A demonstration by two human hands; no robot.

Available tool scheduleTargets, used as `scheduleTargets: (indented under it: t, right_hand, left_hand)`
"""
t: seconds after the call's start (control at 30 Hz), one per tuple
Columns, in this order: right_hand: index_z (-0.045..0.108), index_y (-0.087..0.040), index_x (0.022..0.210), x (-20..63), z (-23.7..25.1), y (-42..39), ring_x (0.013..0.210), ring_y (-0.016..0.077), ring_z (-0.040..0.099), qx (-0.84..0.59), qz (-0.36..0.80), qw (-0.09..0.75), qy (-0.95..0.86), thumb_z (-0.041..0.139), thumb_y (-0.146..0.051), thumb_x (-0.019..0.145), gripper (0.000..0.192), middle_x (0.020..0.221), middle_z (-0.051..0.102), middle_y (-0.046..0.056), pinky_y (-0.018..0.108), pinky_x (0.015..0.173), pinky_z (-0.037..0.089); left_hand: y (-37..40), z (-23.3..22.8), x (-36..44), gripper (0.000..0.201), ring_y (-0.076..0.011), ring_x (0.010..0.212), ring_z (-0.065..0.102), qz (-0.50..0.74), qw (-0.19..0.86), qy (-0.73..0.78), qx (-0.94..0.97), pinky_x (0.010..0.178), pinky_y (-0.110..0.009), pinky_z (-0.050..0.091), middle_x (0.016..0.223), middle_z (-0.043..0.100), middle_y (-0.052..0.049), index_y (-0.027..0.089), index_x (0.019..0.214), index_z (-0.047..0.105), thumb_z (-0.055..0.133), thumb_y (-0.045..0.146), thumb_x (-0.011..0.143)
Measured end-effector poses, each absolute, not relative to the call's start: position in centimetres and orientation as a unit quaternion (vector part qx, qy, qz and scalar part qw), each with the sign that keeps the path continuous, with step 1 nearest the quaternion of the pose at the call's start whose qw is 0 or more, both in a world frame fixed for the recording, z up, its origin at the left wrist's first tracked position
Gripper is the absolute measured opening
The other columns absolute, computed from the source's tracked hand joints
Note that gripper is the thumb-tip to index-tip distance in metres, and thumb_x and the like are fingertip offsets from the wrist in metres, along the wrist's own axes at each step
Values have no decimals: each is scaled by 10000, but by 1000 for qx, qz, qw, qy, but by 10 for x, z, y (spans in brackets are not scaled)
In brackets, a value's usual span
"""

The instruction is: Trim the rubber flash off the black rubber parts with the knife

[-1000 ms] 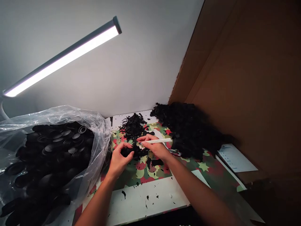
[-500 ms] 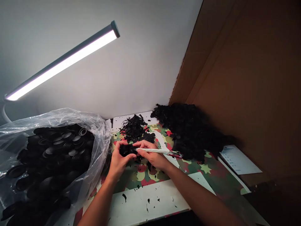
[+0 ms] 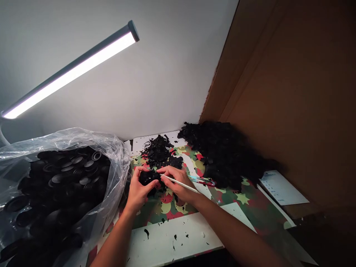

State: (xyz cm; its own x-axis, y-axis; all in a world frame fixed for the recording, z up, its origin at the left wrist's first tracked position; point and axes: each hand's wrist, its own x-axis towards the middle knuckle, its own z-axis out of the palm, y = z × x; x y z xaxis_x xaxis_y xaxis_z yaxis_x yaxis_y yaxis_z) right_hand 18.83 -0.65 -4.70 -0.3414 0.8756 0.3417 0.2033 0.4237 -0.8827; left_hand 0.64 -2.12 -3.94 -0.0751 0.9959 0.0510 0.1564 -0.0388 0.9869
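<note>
A black ribbed rubber part, like a bellows boot, sits between my hands above the patterned surface. My left hand is closed round its left side, thumb in front and fingers behind. In my right hand is a slim white pen-like tool, pinched between thumb and fingers. The tool's tip meets the right edge of the rubber part; the exact contact is too small to make out. Just behind my hands lies a small heap of black rubber scraps.
At left a clear plastic bag holds many round black ribbed parts. A large black heap lies at back right against a cardboard wall. Nearby are a red-and-blue-handled tool, a white card and a lit bar lamp.
The white tool has swung from nearly level to a slant, its rear end now lower, by my right wrist. My left hand still holds the rubber part.
</note>
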Motion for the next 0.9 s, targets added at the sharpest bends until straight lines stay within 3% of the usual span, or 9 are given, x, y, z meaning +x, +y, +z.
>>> scheduleTargets:
  t: [0.17, 0.33, 0.47, 0.53, 0.63, 0.7, 0.8, 0.9]
  right_hand:
    - [617, -234, 1072, 183, -57, -8, 872, 193, 660, -374, 313, 453, -747, 449, -228, 995, 184, 962, 677, 50, 314, 799, 515]
    - [557, -233, 824, 195, -72, 14, 750, 195, 609, -481, 264, 437, -713, 442, -188, 926, 160, 797, 624, 27, 312, 718, 483]
    - [493, -242, 722, 207, -68, 24, 973, 246, 628, -496, 265, 466, -683, 502, -172, 819, 120, 937, 677, 65, 384, 874, 490]
    - [547, -236, 818, 207, -61, 20, 1044, 240, 628, -464, 310, 502, -661, 475, -180, 836, 93, 1042, 685, 71, 403, 932, 485]
    - [602, -224, 1022, 197, -53, 10, 844, 180, 657, -422, 425, 490, -634, 416, -254, 927, 211, 996, 688, 46, 350, 821, 525]
    - [615, -222, 1084, 187, -52, 3, 720, 150, 633, -399, 492, 454, -627, 488, -369, 948, 237, 918, 680, 22, 306, 713, 525]
    - [626, -221, 1031, 176, -55, -1, 668, 144, 637, -375, 566, 445, -584, 668, -501, 855, 334, 815, 664, -10, 281, 638, 525]
    - [636, -208, 938, 177, -58, 1, 632, 151, 663, -392, 585, 478, -526, 757, -515, 765, 372, 788, 668, -11, 297, 625, 541]
  left_hand:
    - [-23, -40, 8, 370, -152, 762, 600, 514, 354, 539, 566, 698, -257, 523, 854, 582, 23, 231, 872, 527, 819, 311, 658]
    - [-23, -46, 1, 383, -183, 918, 633, 580, 363, 504, 528, 843, -295, 519, 972, 601, -8, 240, 917, 511, 808, 311, 685]
    - [-20, -46, 1, 483, -173, 871, 637, 587, 417, 508, 473, 767, -272, 528, 981, 591, 3, 249, 935, 504, 857, 376, 631]
    - [-19, -45, 5, 524, -157, 804, 626, 593, 443, 504, 445, 704, -259, 527, 961, 585, 14, 251, 920, 491, 873, 403, 596]
    - [-19, -46, 11, 544, -157, 784, 629, 602, 448, 499, 434, 683, -266, 530, 970, 592, 8, 252, 915, 471, 870, 438, 597]
    - [-19, -49, 12, 518, -164, 798, 632, 596, 427, 508, 451, 695, -272, 530, 964, 597, -1, 246, 921, 475, 850, 463, 636]
    - [-20, -56, 12, 449, -181, 829, 634, 581, 409, 519, 474, 718, -287, 531, 959, 603, -8, 240, 931, 512, 813, 477, 697]
    - [-21, -57, 10, 297, -247, 1018, 635, 549, 357, 529, 540, 867, -362, 525, 1040, 627, -39, 234, 854, 588, 741, 478, 782]
